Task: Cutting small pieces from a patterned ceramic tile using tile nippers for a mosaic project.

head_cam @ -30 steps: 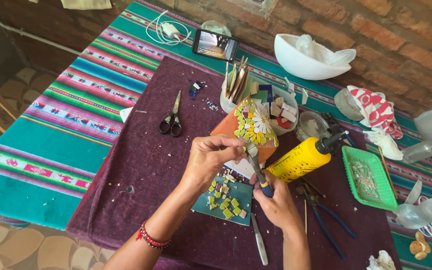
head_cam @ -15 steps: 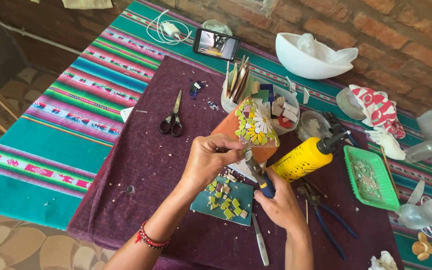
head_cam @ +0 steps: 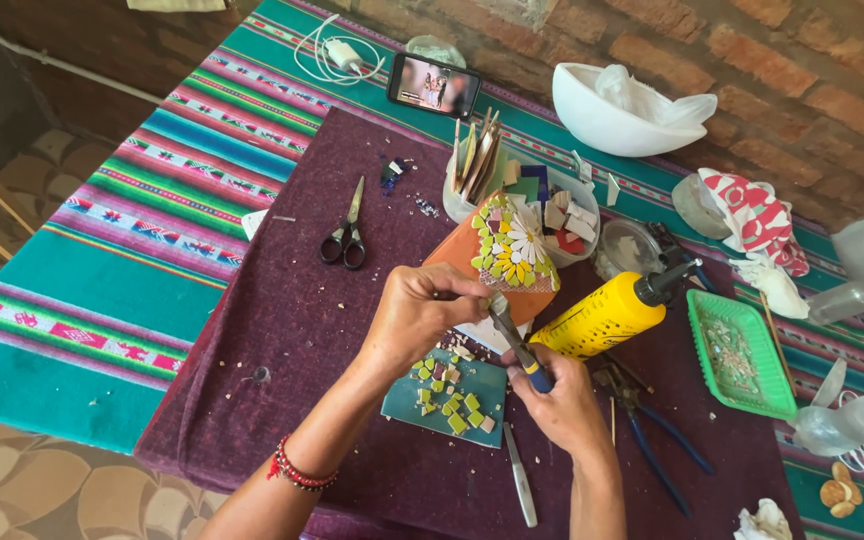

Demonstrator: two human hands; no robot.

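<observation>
Nippers (head_cam: 514,340), clenched in the right hand (head_cam: 562,405), bite a small piece pinched by left hand (head_cam: 417,315) fingertips mid-frame, steadying it above the teal tile (head_cam: 442,405).

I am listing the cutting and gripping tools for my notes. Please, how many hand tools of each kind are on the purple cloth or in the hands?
Black-handled scissors: 1
Blue-handled nippers held in the right hand: 1
Blue-handled pliers lying on the cloth: 1
Slim grey-handled knife-like tool: 1
Total: 4

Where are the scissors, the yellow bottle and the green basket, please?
scissors (head_cam: 343,240): head view, at the pivot.
yellow bottle (head_cam: 600,318): head view, mid-body.
green basket (head_cam: 712,305): head view, on its near-left rim.
</observation>
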